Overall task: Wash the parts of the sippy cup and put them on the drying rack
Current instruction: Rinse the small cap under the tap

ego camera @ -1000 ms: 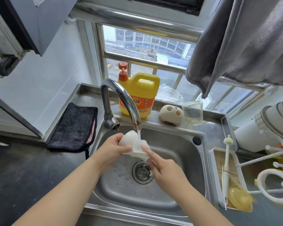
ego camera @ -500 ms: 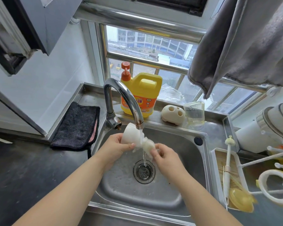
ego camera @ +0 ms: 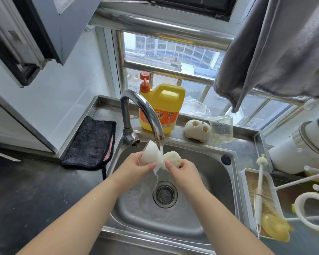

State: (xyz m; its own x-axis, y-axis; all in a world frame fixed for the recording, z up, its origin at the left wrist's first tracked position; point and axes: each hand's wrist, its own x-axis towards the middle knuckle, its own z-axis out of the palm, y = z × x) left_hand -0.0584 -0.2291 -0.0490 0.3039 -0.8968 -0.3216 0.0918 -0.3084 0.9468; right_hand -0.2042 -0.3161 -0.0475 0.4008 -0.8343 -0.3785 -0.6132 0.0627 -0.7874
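Over the steel sink (ego camera: pixel 210 208), my left hand (ego camera: pixel 134 167) grips a white rounded sippy cup part (ego camera: pixel 149 153), tilted under the faucet (ego camera: pixel 151 116). A thin stream of water runs down between both hands. My right hand (ego camera: pixel 184 171) pinches a small cream bristly scrubber (ego camera: pixel 172 158) right beside the white part, touching it at the stream. The white drying rack (ego camera: pixel 287 183) stands at the right, with a white ring-shaped part (ego camera: pixel 309 212) hung on it and yellow parts (ego camera: pixel 274 225) in the tray below.
A yellow detergent jug (ego camera: pixel 164 109), a cream holder with holes (ego camera: pixel 197 128) and a clear glass cup (ego camera: pixel 221 128) line the ledge behind the sink. A dark cloth (ego camera: pixel 92 142) lies left. A thin brush (ego camera: pixel 260 181) stands in the tray. A grey towel (ego camera: pixel 276 52) hangs overhead.
Both hands have risen closer to the faucet spout. The white part now tips more upright, and the right hand has moved from flat fingers beneath it to pinching the scrubber beside it.
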